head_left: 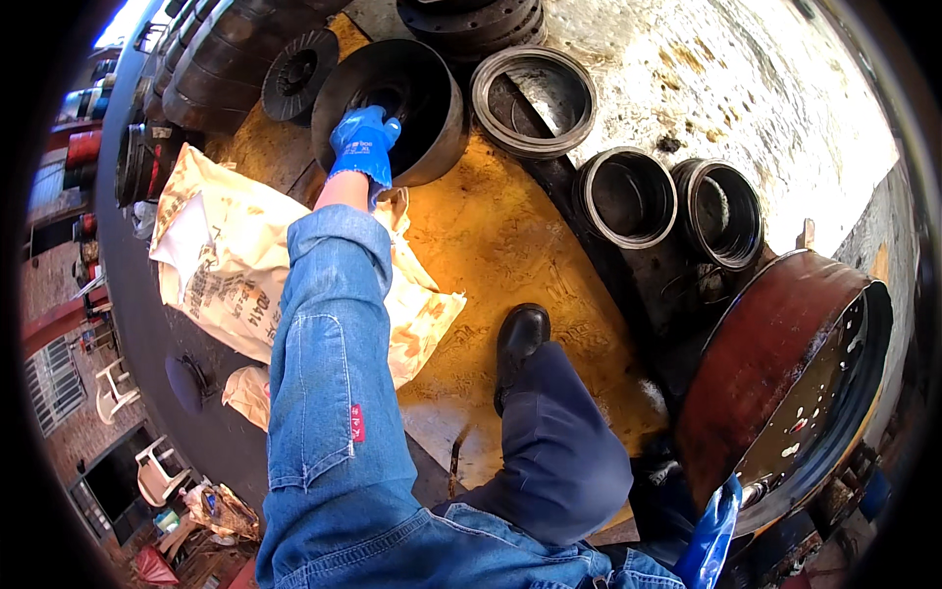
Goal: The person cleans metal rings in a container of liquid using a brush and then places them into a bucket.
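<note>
My left hand (363, 145), in a blue rubber glove, reaches into a wide dark metal cylinder (446, 137). Its fingers look curled at a dark round part (388, 90) inside; what they hold, if anything, I cannot make out. Under my left forearm lies a crumpled brown paper sack (235, 255) with dark print. At the lower right, blue glove material on my right hand (719, 525) shows beside the rim of a reddish cut drum (756, 344). Those fingers are hidden. Murky brown liquid (795, 432) with pale flecks fills the drum's inside.
Three dark metal rings (535, 103), (628, 196), (724, 211) stand right of the cylinder. A toothed disc (299, 77) leans to its left, near stacked dark parts (235, 59). My shoe (523, 339) rests on an oily yellow sheet (520, 236). White chairs (116, 393) stand far left.
</note>
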Action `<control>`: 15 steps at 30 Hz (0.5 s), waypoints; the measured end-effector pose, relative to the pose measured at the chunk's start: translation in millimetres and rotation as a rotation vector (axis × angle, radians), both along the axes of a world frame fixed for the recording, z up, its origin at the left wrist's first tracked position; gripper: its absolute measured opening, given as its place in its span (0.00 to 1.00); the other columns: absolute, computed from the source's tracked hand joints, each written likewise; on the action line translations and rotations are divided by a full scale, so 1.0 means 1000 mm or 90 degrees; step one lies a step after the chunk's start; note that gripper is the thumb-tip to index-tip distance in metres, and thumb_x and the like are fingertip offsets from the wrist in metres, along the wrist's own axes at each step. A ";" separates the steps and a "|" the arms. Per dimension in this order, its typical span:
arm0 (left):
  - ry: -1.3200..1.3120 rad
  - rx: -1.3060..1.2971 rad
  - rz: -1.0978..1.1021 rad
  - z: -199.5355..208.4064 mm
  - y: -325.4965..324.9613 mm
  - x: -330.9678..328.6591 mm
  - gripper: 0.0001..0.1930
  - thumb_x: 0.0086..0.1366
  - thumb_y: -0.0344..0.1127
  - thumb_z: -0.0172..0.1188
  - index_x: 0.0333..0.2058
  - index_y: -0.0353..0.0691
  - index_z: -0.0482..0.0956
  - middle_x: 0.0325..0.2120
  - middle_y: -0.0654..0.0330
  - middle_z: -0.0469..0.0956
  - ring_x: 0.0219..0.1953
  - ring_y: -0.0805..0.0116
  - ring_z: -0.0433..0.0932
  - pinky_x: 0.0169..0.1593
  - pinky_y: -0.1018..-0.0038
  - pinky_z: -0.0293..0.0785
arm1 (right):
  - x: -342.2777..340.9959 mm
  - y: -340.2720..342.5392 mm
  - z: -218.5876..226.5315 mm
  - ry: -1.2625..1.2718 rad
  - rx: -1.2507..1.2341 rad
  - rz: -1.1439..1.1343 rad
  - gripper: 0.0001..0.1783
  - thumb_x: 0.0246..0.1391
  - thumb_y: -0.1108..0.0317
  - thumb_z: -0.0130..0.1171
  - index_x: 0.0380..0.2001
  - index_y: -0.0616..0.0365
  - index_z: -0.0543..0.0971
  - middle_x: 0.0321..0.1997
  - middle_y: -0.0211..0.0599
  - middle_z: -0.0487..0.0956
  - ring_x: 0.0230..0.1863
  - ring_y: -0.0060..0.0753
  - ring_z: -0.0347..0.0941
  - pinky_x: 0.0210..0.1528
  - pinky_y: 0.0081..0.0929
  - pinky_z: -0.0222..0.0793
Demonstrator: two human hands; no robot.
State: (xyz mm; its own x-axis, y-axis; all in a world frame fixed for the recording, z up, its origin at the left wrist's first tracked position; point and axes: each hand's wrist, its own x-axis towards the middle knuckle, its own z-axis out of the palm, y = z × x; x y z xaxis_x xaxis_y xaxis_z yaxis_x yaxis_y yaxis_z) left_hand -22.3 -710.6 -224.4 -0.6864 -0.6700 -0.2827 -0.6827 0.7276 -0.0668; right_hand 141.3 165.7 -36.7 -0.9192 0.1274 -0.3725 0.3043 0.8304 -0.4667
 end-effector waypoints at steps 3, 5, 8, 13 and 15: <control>-0.044 0.058 0.044 -0.015 -0.015 -0.009 0.25 0.69 0.55 0.58 0.61 0.53 0.80 0.64 0.53 0.76 0.66 0.49 0.74 0.68 0.52 0.69 | -0.010 -0.005 -0.002 -0.013 -0.012 0.002 0.19 0.70 0.67 0.55 0.59 0.65 0.76 0.59 0.45 0.79 0.58 0.39 0.75 0.63 0.35 0.70; -0.041 0.073 0.061 -0.025 -0.013 -0.017 0.24 0.70 0.54 0.58 0.60 0.52 0.80 0.64 0.53 0.76 0.66 0.49 0.74 0.68 0.53 0.69 | -0.012 -0.008 -0.002 -0.018 -0.011 -0.002 0.19 0.70 0.67 0.55 0.59 0.65 0.76 0.59 0.45 0.79 0.58 0.39 0.75 0.63 0.35 0.70; -0.008 0.079 0.075 -0.024 -0.006 -0.017 0.23 0.71 0.52 0.57 0.60 0.52 0.81 0.63 0.52 0.76 0.65 0.48 0.74 0.67 0.53 0.70 | -0.008 -0.011 0.000 -0.023 -0.009 -0.011 0.19 0.70 0.67 0.55 0.59 0.65 0.75 0.59 0.45 0.79 0.58 0.39 0.75 0.64 0.35 0.70; 0.049 0.068 0.025 -0.028 -0.028 -0.003 0.22 0.71 0.51 0.58 0.57 0.48 0.83 0.60 0.50 0.78 0.62 0.47 0.77 0.65 0.54 0.72 | -0.009 -0.011 -0.003 -0.028 -0.023 -0.011 0.19 0.71 0.67 0.55 0.60 0.65 0.75 0.59 0.45 0.79 0.59 0.39 0.75 0.64 0.36 0.70; 0.052 0.045 0.031 -0.020 -0.012 -0.011 0.21 0.71 0.50 0.58 0.55 0.47 0.84 0.58 0.49 0.80 0.61 0.46 0.78 0.65 0.55 0.73 | -0.004 -0.012 0.003 -0.025 -0.018 -0.020 0.19 0.71 0.67 0.55 0.60 0.65 0.75 0.59 0.45 0.79 0.59 0.39 0.75 0.64 0.36 0.70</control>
State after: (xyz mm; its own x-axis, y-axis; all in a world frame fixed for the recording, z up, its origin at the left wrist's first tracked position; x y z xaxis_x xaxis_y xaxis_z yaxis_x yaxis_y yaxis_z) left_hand -32.8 -722.2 -244.1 -0.6766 -0.6830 -0.2752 -0.7180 0.6949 0.0405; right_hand 137.0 154.0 -33.4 -0.8998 0.1446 -0.4116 0.3481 0.8067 -0.4775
